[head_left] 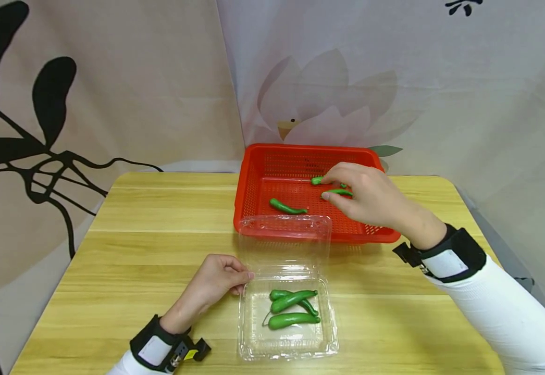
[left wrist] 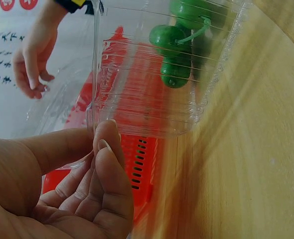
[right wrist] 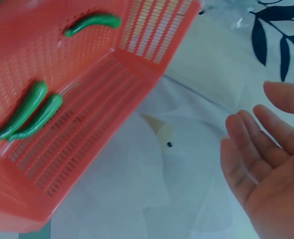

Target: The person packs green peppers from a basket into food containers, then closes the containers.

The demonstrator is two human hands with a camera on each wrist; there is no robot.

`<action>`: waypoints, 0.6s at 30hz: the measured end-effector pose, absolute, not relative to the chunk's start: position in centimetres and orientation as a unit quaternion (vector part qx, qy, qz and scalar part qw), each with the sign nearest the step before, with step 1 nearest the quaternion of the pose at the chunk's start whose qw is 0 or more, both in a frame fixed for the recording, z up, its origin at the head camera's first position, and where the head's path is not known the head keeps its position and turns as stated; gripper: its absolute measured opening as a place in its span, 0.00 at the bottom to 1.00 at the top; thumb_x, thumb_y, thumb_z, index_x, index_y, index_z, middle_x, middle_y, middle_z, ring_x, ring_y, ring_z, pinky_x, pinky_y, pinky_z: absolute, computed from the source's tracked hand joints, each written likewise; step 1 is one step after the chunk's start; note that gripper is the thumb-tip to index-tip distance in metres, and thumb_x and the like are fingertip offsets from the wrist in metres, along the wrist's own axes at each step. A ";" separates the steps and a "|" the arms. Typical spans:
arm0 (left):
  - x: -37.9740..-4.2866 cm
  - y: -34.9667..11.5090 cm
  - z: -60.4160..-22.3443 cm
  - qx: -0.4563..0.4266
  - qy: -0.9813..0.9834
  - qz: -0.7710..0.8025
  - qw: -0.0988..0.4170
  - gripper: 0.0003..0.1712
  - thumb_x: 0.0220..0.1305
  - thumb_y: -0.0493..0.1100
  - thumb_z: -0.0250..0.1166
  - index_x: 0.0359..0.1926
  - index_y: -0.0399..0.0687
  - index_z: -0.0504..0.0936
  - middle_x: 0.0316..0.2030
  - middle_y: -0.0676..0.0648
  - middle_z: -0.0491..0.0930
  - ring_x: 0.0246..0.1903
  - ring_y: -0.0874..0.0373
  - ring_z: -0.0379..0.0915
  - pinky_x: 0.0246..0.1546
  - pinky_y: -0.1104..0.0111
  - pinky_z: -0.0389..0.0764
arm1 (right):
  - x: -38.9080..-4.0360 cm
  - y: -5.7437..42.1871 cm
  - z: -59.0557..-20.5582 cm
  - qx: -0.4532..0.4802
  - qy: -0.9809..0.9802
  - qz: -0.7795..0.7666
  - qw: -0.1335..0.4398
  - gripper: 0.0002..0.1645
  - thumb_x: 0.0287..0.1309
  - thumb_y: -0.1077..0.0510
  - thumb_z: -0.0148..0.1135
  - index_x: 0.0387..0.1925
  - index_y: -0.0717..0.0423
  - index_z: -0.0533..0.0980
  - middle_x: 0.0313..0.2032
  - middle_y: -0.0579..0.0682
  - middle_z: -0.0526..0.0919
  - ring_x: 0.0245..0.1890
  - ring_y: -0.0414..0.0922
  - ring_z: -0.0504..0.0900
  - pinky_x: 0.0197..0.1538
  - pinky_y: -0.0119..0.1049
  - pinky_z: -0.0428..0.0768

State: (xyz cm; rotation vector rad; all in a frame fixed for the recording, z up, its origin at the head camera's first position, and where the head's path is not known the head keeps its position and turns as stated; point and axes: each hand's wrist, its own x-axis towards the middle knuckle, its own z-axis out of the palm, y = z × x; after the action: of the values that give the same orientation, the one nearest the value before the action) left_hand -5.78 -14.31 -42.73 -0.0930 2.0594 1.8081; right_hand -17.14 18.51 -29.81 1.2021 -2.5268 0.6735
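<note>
My left hand (head_left: 218,278) pinches the left rim of a clear plastic clamshell box (head_left: 291,346) between thumb and fingers; the left wrist view shows the grip close up. The box lies unfolded, its lid (head_left: 284,250) leaning toward the red basket (head_left: 254,192). Inside it lie three green chili peppers, one (head_left: 293,320) in front and one (head_left: 293,300) crossing another (head_left: 277,294). Over the basket's right part hovers my right hand (head_left: 371,192), fingers apart and nothing between them. Below are two chili peppers (right wrist: 25,109) (right wrist: 45,117) side by side; a third (head_left: 286,207) lies farther left.
The wooden table (head_left: 160,224) carries both containers, the basket at its back edge. Behind hangs a printed cloth (head_left: 160,94) with dark leaf shapes. Each wrist wears a black strap (head_left: 455,258) with a small camera.
</note>
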 end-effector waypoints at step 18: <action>-5.9 -14.3 -42.9 -0.038 0.735 0.647 0.200 0.09 0.64 0.32 0.74 0.36 0.28 0.84 0.25 0.43 0.84 0.21 0.58 0.78 0.25 0.69 0.84 | -24.6 17.7 -30.1 0.303 -0.943 0.137 -0.033 0.20 0.67 0.53 0.70 0.54 0.62 0.84 0.50 0.56 0.87 0.50 0.55 0.83 0.55 0.53 0.80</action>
State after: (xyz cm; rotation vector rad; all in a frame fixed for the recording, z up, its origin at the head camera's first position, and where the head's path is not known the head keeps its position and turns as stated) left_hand -5.88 -14.33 -42.91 -0.1073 2.0534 1.8096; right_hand -24.65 17.75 -30.14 0.9708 -3.0247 0.4392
